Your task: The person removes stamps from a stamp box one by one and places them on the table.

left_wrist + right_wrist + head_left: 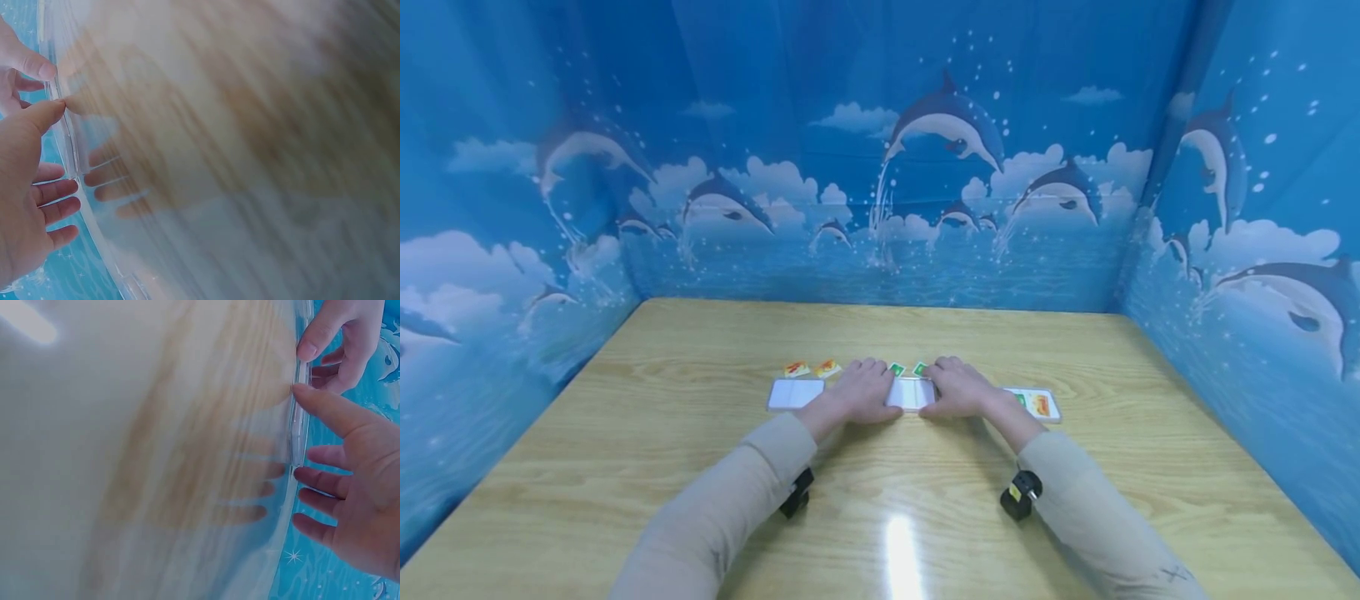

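1. From my seat I have the middle tray, flat, shallow and clear-edged, on the wooden tabletop, between the two hands.
2. My left hand grasps its left end: the thumb is on the near edge, the fingers reach toward the far side.
3. My right hand grasps the right end the same way, the two thumbs close together but apart. I cannot make out exactly where the fingers touch on the far side.
4. Just beyond the middle tray I see a left green card and a right green card, each beside the fingertips of the nearer hand.
5. Over to the left lies a white tray, with two yellow-and-red cards just behind it.
6. On the right, partly hidden by my wrist, a third tray holds a green piece and an orange picture card.
7. Behind everything hangs a blue dolphin-print backdrop.
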Demonstrator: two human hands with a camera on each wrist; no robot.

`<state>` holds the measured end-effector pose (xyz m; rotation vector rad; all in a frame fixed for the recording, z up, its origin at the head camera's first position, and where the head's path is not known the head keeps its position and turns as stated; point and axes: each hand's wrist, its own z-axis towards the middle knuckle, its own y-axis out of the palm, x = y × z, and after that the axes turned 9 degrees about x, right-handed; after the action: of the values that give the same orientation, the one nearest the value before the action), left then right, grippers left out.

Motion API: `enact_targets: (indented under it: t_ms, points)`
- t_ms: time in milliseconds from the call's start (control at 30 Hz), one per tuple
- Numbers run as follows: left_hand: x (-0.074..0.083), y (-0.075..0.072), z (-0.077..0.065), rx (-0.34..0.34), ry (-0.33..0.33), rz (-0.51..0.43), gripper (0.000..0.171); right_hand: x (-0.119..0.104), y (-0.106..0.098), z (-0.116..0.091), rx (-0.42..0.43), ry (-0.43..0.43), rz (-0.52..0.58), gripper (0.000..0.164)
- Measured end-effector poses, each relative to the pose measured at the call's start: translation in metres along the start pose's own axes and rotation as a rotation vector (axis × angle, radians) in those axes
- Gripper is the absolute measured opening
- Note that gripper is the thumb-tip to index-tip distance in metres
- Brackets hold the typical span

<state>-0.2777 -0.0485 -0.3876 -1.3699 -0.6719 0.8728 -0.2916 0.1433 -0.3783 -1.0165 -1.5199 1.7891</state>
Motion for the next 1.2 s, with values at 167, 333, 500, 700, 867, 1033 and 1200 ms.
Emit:
enact_targets:
  t_ms: [167, 333, 500, 700, 867, 1033, 1200]
  points:
    - [-0.0009, 0.0011, -0.0001, 0.028, 0.027, 0.024, 0.066, 0.0017, -0.0002, -0.0023, 0.03, -0.062, 0.001, 0.069]
    - [-0.0016, 0.0025, 0.0016, 0.043, 0.051, 0.068, 0.064, 0.0019, -0.0003, -0.0028, 0.047, -0.131, -0.071, 0.068]
    - [0.0007, 0.002, 0.0026, 0.009, 0.058, 0.084, 0.065, 0.0016, 0.0, -0.003, 0.034, -0.159, -0.154, 0.067]
    - [0.0027, 0.001, 0.0021, 0.011, 0.064, 0.084, 0.063, 0.002, 0.0014, -0.0031, 0.028, -0.17, -0.171, 0.066]
    - [0.0028, 0.0024, 0.0027, 0.012, 0.065, 0.088, 0.062, 0.0028, 0.0031, -0.0019, 0.021, -0.167, -0.168, 0.066]
    - [0.0034, 0.0035, 0.0038, 0.007, 0.06, 0.094, 0.063, 0.0029, 0.0033, -0.001, 0.009, -0.163, -0.166, 0.065]
    - [0.0045, 0.0031, 0.004, 0.022, 0.052, 0.079, 0.062, 0.0024, 0.0025, -0.0003, 0.008, -0.158, -0.167, 0.065]
